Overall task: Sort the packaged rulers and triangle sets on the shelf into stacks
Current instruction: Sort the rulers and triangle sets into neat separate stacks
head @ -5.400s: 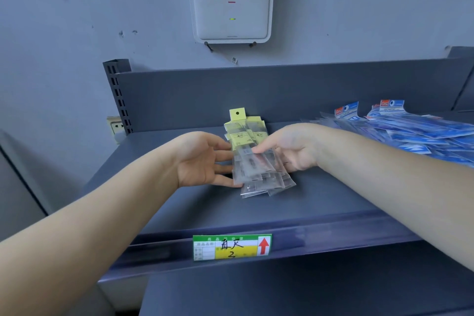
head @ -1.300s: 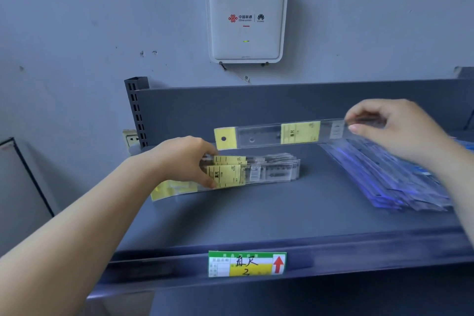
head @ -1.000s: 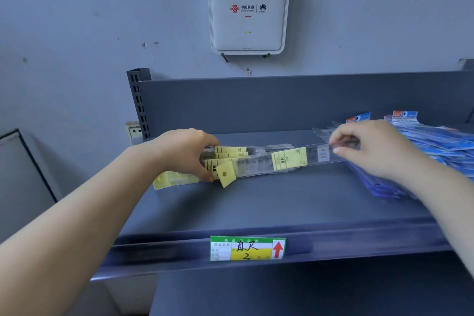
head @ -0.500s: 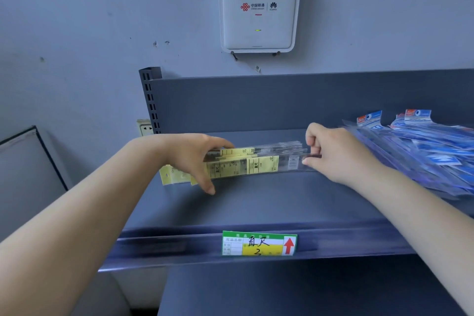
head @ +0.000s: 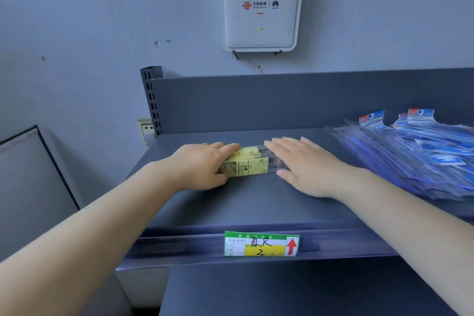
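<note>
Between the fingers (head: 225, 151) of the left hand (head: 202, 165) and those of the right hand (head: 305, 161), the gap is filled by the ruler stack (head: 250, 164). Bare shelf (head: 256, 202) is left open below the fingertips. Beyond them, passage is blocked by the back panel (head: 282, 102); rightward, by the blue packets (head: 423, 154).

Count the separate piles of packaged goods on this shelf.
2. The yellow pile lies mid-shelf between the left hand and right hand; the blue pile sprawls at right, cut off by the frame.
</note>
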### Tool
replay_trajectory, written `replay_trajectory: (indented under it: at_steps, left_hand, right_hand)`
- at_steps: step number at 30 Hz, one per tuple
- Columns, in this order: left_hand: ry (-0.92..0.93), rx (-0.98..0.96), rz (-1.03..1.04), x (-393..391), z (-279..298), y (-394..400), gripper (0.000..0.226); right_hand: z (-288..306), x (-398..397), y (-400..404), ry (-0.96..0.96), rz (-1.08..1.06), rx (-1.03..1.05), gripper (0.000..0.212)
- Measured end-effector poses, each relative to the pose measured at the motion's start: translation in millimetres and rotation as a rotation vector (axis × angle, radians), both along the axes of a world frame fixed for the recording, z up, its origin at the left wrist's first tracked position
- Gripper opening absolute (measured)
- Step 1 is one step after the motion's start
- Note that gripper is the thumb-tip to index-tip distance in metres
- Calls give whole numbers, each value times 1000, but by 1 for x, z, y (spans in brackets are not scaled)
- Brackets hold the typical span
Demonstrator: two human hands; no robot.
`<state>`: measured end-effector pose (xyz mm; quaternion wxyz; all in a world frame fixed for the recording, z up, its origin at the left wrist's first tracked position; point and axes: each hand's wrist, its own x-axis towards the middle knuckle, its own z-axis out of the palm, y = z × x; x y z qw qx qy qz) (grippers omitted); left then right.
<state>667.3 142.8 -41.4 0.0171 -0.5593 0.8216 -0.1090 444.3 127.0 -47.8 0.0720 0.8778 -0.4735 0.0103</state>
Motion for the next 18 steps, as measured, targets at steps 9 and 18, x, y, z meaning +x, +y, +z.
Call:
replay_trajectory:
  at_steps: [9, 18]
  left_hand:
    - [-55, -94, 34, -13, -5, 3, 61]
    - [119, -104, 76, -18, 1, 18, 66]
  right_hand:
    - [-1, 16, -2, -6, 81, -32, 54]
    - [-6, 22, -1, -43, 77, -20, 54]
